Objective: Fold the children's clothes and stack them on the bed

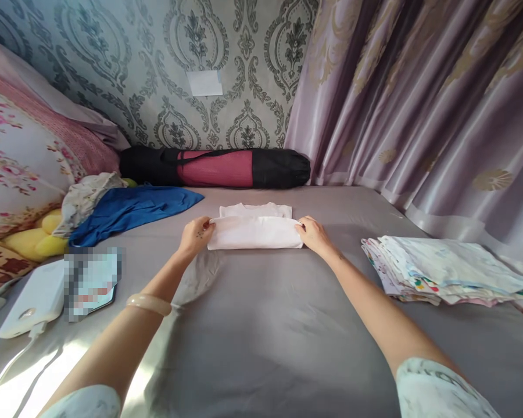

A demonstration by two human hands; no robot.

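Note:
A white shirt [255, 232], partly folded, lies on the grey bed sheet [261, 337] in front of me. Its neckline edge shows at the far side, behind the folded-over part. My left hand [196, 237] pinches the fold's left corner, fingers closed on the cloth. At the opposite corner my right hand [312, 233] grips the fabric in the same way. Between the two hands the upper edge of the fold is stretched straight.
A stack of folded clothes [453, 267] lies at the right. On the left are a blue cloth [135, 209], a white power bank [35, 296] with a cable and a blurred phone [96, 284]. A black and red rolled bag [215, 168] lies along the wall.

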